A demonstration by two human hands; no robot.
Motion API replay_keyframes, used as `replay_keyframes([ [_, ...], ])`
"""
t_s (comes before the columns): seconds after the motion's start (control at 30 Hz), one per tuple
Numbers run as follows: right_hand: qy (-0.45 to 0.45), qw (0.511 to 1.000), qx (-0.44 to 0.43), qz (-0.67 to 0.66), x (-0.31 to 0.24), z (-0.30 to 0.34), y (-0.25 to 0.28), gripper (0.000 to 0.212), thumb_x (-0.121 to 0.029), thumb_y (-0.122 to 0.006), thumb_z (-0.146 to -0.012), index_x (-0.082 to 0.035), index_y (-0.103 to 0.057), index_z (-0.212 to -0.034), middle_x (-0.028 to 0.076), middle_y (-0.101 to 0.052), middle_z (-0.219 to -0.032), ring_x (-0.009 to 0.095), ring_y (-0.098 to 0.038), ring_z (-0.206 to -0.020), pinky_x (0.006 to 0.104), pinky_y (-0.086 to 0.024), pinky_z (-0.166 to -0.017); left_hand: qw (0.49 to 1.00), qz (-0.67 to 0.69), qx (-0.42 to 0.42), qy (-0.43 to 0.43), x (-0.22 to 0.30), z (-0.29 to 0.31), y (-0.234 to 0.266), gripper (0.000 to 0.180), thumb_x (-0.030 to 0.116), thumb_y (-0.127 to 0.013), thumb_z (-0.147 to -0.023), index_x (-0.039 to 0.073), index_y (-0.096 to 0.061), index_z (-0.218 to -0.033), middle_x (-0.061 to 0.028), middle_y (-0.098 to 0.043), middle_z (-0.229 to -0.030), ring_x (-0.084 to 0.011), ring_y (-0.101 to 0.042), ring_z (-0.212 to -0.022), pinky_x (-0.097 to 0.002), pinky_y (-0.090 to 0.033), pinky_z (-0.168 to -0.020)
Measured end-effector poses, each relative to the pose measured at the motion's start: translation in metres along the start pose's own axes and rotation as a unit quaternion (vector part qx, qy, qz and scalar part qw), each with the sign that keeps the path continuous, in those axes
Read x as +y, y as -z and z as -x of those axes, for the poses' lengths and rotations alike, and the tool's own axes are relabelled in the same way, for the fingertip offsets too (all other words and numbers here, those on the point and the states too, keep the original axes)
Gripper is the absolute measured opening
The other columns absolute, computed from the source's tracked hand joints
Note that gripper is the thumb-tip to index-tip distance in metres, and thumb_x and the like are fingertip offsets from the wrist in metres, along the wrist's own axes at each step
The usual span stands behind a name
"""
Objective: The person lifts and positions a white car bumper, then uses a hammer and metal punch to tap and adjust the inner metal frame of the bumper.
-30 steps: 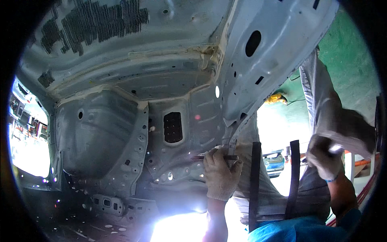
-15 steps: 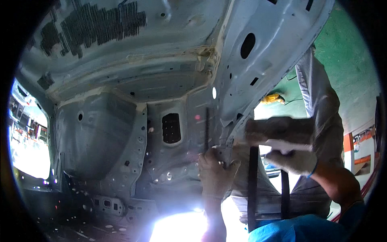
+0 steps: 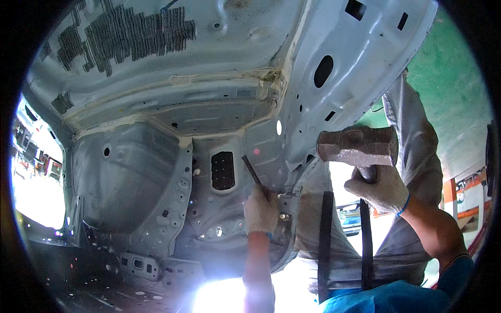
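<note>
My left hand (image 3: 261, 211), in a whitish work glove, is closed round a thin dark metal rod (image 3: 251, 169), possibly a chisel or punch. Tilted up and to the left, the rod has its free end in front of the grey car body panel (image 3: 237, 203); whether it touches the metal I cannot tell. To the right, my gloved right hand (image 3: 385, 190) grips the short handle of a sledgehammer (image 3: 357, 146). Its heavy, worn steel head lies level above the fist, apart from the rod.
Bare sheet metal with holes surrounds the left hand, including a rounded wheel housing (image 3: 130, 172) and a slanted pillar (image 3: 334, 83) at upper right. Dark ribbed patches (image 3: 135, 34) mark the upper panel. Bright light glares from below. Dark straps (image 3: 325, 240) hang before my grey trousers.
My left hand has shifted left, and the rod has gone from nearly upright to leaning left. The hammer, blurred before, has risen a little and shows sharply. The view has shifted slightly.
</note>
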State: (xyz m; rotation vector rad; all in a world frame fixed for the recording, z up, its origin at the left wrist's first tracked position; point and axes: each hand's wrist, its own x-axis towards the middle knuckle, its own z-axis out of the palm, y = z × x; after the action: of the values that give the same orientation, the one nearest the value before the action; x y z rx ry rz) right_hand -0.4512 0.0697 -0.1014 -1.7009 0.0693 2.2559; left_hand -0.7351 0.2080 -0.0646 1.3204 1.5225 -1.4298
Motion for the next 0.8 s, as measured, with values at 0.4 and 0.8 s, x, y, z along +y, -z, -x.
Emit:
replay_keyframes([
  [0.4, 0.001, 0.994, -0.108, -0.017, -0.039, -0.03, -0.011, 0.026, -0.027, -0.079, -0.084, -0.006, -0.069, -0.096, 0.006, -0.069, -0.078, 0.014, -0.069, -0.076, 0.0313, -0.054, -0.07, 0.985, 0.157, 0.037, 0.066, 0.038, -0.005, 0.038, 0.045, 0.012, -0.072, -0.084, -0.005, -0.058, -0.124, -0.0249, -0.072, -0.106, -0.0404, -0.073, -0.099, -0.0457, -0.057, -0.083],
  [0.8, -0.015, 0.956, -0.142, -0.257, -0.048, -0.062, -0.02, 0.024, 0.002, -0.083, -0.069, -0.006, -0.063, -0.079, 0.002, -0.065, -0.075, 0.011, -0.062, -0.07, 0.03, -0.052, -0.065, 0.965, 0.208, -0.158, -0.002, 0.025, -0.01, 0.08, 0.039, 0.024, -0.06, -0.102, 0.001, -0.062, -0.133, -0.0253, -0.069, -0.124, -0.0335, -0.071, -0.111, -0.0421, -0.058, -0.089],
])
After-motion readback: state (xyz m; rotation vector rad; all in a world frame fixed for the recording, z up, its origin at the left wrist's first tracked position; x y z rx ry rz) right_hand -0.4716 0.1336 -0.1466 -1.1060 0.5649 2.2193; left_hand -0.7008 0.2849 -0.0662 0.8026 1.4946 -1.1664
